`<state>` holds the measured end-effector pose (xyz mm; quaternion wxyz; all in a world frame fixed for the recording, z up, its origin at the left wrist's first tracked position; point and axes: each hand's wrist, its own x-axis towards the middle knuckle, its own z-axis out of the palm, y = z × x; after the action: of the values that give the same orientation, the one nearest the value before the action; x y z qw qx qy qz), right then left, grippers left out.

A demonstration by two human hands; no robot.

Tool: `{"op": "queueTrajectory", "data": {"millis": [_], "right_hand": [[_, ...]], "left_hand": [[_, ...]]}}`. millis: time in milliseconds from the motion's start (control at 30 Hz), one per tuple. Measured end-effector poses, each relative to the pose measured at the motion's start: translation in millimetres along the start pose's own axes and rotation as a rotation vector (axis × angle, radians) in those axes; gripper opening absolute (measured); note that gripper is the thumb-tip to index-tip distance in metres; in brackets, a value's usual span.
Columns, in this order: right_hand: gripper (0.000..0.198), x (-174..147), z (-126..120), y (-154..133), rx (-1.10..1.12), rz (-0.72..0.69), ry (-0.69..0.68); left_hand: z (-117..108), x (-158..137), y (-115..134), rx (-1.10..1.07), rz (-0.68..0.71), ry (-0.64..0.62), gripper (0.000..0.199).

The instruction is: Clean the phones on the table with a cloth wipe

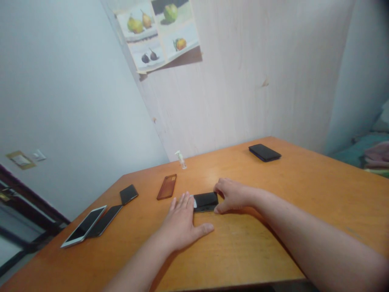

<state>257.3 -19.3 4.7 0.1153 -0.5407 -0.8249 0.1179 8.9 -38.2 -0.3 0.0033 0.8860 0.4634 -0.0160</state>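
Note:
A black smartphone point(207, 201) lies flat on the wooden table, its long side running left to right. My right hand point(228, 195) grips its right end, thumb at the near corner and fingers at the far corner. Flat and with fingers stretched, my left hand point(184, 224) rests at the phone's left end and covers that edge; its thumb points right over the wood. A small whitish patch point(195, 201) shows beside the left fingertips; whether it is a reflection or a separate thing I cannot tell.
Behind my left hand are a brown transparent phone case point(167, 187) and a small clear pump bottle point(180, 159). To the left lie a white tablet point(84, 225), a dark flat case point(105, 221) and a small black device point(129, 194). A black wallet-like case point(264, 152) sits at back right.

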Motion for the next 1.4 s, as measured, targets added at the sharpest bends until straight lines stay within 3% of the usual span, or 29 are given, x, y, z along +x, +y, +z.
{"op": "queueTrajectory", "data": {"millis": [200,300,400,500,700,800,967,1133,1267,1400], "right_hand": [[0.053,2,8,4,-0.022,-0.011,0.035],[0.045,2,11,4,-0.029,-0.033,0.059],[0.052,1,8,4,-0.018,-0.013,0.031],[0.063,0,4,3,0.005,0.007,0.001],[0.061,-1,0,1,0.015,0.000,-0.011],[0.061,0,1,2,0.000,-0.003,-0.001],[0.066,1,6,7,-0.009,-0.015,0.009],[0.049,1,10,8,-0.026,-0.043,0.041],[0.055,0,7,5,-0.008,-0.018,0.022],[0.064,-1,2,3,0.015,-0.002,0.000]], "left_hand": [[-1,27,43,-0.097,0.186,0.021,0.116],[-2,30,52,-0.117,0.226,0.027,0.117],[-4,19,43,-0.092,0.217,0.016,0.110],[-6,1,20,-0.057,0.151,-0.016,0.105],[-7,-23,-22,-0.010,-0.021,-0.034,0.105],[-7,-20,-17,-0.014,0.002,-0.031,0.107],[-5,3,21,-0.063,0.133,-0.008,0.114],[-9,20,50,-0.116,0.271,0.020,0.116],[-13,12,42,-0.102,0.262,-0.017,0.113],[-10,-11,6,-0.039,0.187,-0.038,0.105]]}}
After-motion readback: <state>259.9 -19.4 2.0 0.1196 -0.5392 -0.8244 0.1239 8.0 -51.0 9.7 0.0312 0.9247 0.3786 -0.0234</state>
